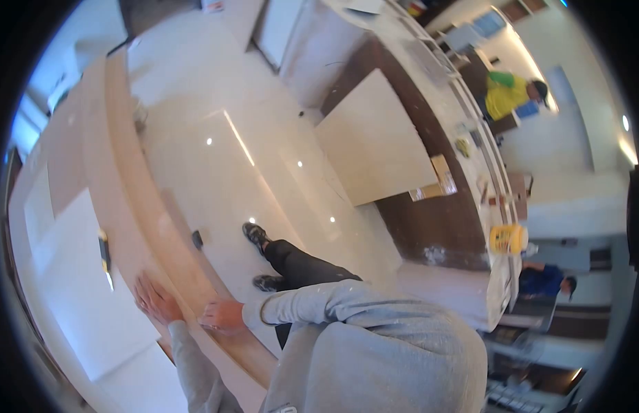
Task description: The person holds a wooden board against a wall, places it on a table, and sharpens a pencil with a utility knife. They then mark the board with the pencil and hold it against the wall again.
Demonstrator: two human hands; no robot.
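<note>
My left hand (158,300) lies flat on the pinkish-brown surface of a long curved counter (120,165), fingers extended and holding nothing. Beside it, my right hand (222,315) rests at the counter's raised front strip, its fingers bent and pressed together; anything under them is hidden. A yellow-and-black utility knife (104,249) with its blade out lies near my left fingertips, on a white sheet (72,289) that covers part of the counter.
On the glossy floor (189,131) sits a small dark object (197,239). A pale panel (378,138) leans on another counter, which bears a yellow tub (508,239). One person in yellow (505,96) and one in dark blue (542,281) are farther off.
</note>
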